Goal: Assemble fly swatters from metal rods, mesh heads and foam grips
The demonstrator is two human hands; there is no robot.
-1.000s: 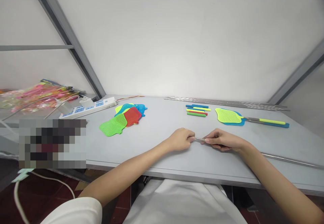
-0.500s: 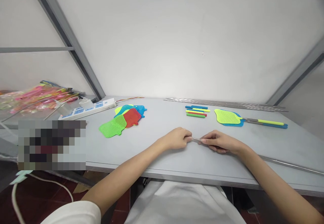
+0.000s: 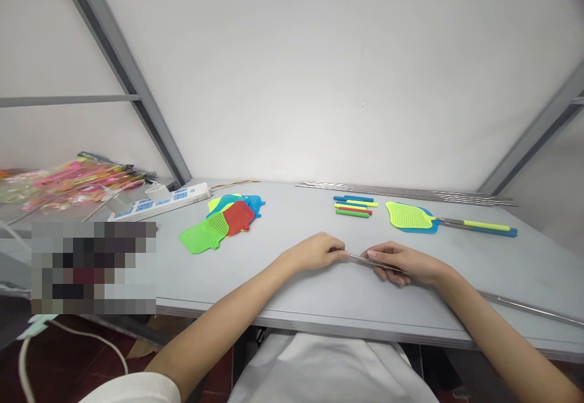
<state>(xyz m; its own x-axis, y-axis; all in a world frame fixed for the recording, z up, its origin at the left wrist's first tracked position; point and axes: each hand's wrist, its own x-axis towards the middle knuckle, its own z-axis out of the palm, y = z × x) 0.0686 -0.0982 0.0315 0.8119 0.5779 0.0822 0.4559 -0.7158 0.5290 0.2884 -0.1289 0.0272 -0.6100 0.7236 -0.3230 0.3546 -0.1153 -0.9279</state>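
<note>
My left hand (image 3: 322,251) is closed, thumb and fingertips pinching the left end of a thin metal rod (image 3: 358,258). My right hand (image 3: 406,261) has the rod lying across it, with the thumb side above and the other fingers curled beneath. Past my right forearm a length of metal rod (image 3: 529,306) runs on to the right edge, in line with the held part; the forearm hides the join. Beyond the hands lie several coloured handle grips (image 3: 354,205), and to their right yellow (image 3: 410,216) and blue (image 3: 430,228) fly swatters with handles.
Loose swatter heads, green (image 3: 205,233), red (image 3: 241,217) and blue (image 3: 256,203), overlap at the left. Several metal rods (image 3: 410,194) lie along the wall. A white power strip (image 3: 159,203) and plastic-wrapped items (image 3: 77,181) are further left. The grey table (image 3: 283,306) has its edge before me.
My right hand has slid right along the rod and turned, its fingers further beneath. More of the rod shows now. My left hand keeps its pinch in nearly the same place.
</note>
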